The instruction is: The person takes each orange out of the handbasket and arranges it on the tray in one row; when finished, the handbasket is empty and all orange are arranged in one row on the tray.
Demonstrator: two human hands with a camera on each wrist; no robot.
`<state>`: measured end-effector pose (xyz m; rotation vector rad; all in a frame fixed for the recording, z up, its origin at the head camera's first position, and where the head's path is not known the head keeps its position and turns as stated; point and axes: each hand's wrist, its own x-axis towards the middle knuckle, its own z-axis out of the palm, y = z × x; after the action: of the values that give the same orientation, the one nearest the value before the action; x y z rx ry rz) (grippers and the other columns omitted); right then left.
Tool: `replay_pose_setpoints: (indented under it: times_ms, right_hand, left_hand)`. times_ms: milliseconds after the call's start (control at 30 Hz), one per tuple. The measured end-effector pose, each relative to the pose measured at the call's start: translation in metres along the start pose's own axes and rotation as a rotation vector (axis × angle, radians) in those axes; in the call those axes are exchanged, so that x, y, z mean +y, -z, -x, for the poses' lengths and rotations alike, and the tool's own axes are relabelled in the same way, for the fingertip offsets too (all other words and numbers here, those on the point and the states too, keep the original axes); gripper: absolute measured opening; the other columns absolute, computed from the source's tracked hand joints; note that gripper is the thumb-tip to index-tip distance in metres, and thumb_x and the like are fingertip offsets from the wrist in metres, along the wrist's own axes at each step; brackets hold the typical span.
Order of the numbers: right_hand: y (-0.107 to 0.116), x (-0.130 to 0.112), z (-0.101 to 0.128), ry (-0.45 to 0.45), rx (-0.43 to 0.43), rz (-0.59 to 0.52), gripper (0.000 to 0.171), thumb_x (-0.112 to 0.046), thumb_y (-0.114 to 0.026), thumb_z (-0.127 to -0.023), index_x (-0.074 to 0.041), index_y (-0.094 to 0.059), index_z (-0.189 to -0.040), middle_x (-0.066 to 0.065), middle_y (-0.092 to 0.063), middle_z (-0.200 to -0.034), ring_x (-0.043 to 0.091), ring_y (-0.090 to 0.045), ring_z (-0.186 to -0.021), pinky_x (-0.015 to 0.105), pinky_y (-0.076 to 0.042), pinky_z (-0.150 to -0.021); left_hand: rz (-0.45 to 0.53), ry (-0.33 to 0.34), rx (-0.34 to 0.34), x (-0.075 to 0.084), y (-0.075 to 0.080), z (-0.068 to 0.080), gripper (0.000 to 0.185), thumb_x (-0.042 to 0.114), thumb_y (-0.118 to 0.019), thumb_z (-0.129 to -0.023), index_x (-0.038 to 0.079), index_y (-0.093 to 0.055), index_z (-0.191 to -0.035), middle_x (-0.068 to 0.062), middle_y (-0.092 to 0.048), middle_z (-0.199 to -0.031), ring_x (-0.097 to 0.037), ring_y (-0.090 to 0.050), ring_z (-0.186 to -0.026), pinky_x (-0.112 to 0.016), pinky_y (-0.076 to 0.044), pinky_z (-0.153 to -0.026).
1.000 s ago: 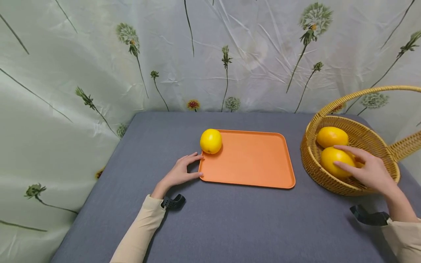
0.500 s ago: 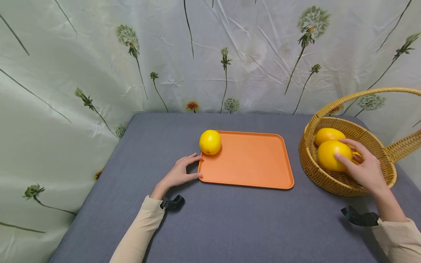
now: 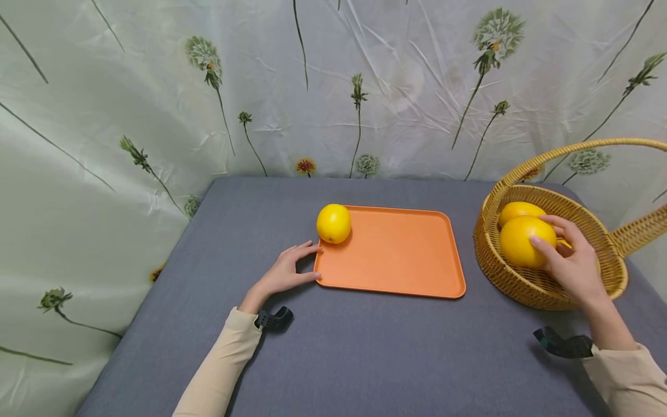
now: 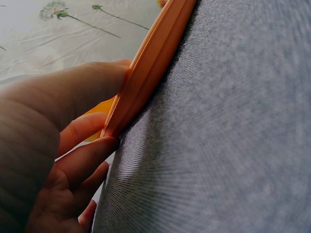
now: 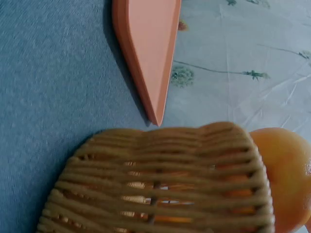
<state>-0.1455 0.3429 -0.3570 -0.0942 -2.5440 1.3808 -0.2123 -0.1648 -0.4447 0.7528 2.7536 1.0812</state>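
In the head view my right hand (image 3: 573, 263) grips a large orange (image 3: 527, 242) inside the wicker basket (image 3: 492, 260). Its thumb lies on the near side of the fruit, with fingers round the far side. A second orange (image 3: 521, 212) lies behind it, partly covered. My left hand (image 3: 283, 271) touches the left edge of an orange tray (image 3: 401, 255), thumb and fingertips apart along the rim. In the left wrist view the thumb and fingers (image 4: 80, 155) meet the tray's edge (image 4: 146, 73). Another orange (image 3: 333, 224) sits at the tray's back left corner.
The basket's tall handle (image 3: 583, 147) arches over the right side. In the right wrist view the basket wall (image 5: 160, 179) blocks much of the hand's work. A grey cloth (image 3: 396, 353) covers the table; a flowered curtain (image 3: 312, 104) hangs behind.
My right hand has closed round the front orange and lifted it slightly, moving it a little up and left within the basket. My left hand stays at the tray's edge.
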Motion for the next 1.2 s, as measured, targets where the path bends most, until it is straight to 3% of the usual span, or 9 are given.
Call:
replay_pose_setpoints:
  times_ms: [367,633,967,1200]
  right_hand:
    - [-0.013,-0.008,0.002,0.077,0.036,-0.095,0.05,-0.006,-0.054,-0.092,-0.03,-0.045,-0.135,-0.019,-0.04,-0.107,-0.011,-0.053,-0.079,0.013,-0.05,-0.051]
    - [-0.022,-0.017,0.006,0.149,0.018,-0.376,0.049,0.001,-0.052,-0.091,-0.02,-0.047,-0.134,-0.011,-0.045,-0.111,-0.006,-0.058,-0.081,0.012,-0.051,-0.053]
    - [-0.035,-0.03,0.009,0.173,-0.031,-0.427,0.05,0.002,-0.052,-0.091,-0.018,-0.045,-0.136,-0.01,-0.043,-0.118,-0.002,-0.056,-0.088,0.012,-0.052,-0.058]
    - [-0.053,-0.041,0.008,0.174,-0.025,-0.273,0.049,-0.004,-0.053,-0.092,-0.02,-0.044,-0.137,-0.015,-0.043,-0.119,-0.002,-0.054,-0.087,0.011,-0.048,-0.059]
  left_hand:
    - [-0.01,-0.01,-0.002,0.001,0.002,-0.001,0.062,0.03,-0.073,-0.08,0.012,-0.051,-0.135,-0.018,-0.043,-0.146,-0.038,-0.034,-0.139,-0.06,-0.021,-0.113]
    - [-0.02,-0.02,0.003,0.002,0.002,-0.001,0.061,0.03,-0.073,-0.08,0.012,-0.052,-0.134,-0.018,-0.044,-0.145,-0.039,-0.035,-0.138,-0.061,-0.023,-0.111]
    - [-0.005,-0.012,0.0,0.005,0.002,-0.001,0.061,0.03,-0.073,-0.08,0.012,-0.052,-0.134,-0.016,-0.044,-0.145,-0.037,-0.034,-0.139,-0.06,-0.021,-0.113]
    - [-0.004,-0.001,-0.001,0.002,0.0,0.0,0.062,0.031,-0.073,-0.08,0.012,-0.051,-0.135,-0.015,-0.043,-0.146,-0.036,-0.033,-0.14,-0.059,-0.021,-0.113]
